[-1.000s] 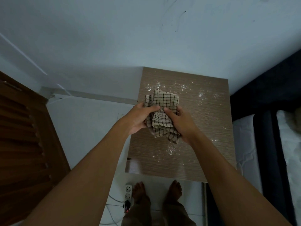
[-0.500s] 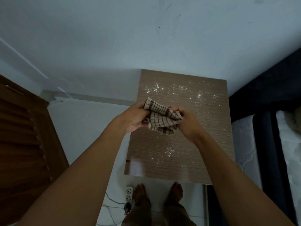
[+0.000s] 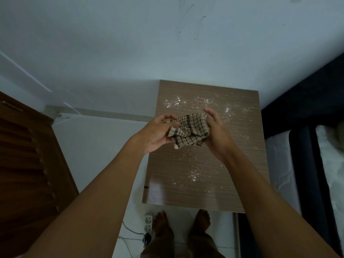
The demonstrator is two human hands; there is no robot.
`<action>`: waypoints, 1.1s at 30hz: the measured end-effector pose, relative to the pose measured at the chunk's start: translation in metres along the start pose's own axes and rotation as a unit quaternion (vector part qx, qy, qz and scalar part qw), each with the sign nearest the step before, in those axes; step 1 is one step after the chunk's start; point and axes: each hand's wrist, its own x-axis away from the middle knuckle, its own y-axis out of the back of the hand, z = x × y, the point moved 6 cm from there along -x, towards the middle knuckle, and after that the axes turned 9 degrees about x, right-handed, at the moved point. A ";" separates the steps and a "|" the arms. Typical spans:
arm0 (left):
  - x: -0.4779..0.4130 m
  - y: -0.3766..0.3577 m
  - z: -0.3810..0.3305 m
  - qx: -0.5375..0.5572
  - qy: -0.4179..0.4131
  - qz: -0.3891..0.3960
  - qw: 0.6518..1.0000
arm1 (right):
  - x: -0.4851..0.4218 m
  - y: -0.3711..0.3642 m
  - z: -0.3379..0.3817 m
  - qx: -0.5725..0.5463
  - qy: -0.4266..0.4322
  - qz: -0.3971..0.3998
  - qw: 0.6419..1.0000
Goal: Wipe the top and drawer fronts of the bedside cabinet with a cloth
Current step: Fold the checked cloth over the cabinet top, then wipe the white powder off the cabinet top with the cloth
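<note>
Two hands' fingers around bunched checked cloth above dusty cabinet top.

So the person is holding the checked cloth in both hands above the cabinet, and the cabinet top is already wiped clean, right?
Not quite. The head view shows the cabinet top is not clean: white specks are scattered across it, near the back edge and toward the front. The rest holds: the left hand and right hand both hold the checked cloth above the cabinet.
</note>
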 end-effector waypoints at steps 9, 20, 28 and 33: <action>-0.007 0.009 -0.007 -0.093 -0.094 -0.034 0.991 | -0.007 -0.002 -0.018 -0.027 -0.101 0.006 0.995; -0.045 0.000 -0.032 -0.291 -0.104 -0.059 0.949 | -0.055 0.021 0.001 0.328 0.011 0.076 0.942; -0.066 -0.005 -0.057 -0.288 -0.169 -0.146 0.931 | -0.105 0.027 0.026 0.469 0.119 0.062 0.873; -0.081 0.051 -0.032 -0.414 -0.154 -0.324 0.837 | -0.148 0.042 0.049 0.499 0.206 -0.036 0.841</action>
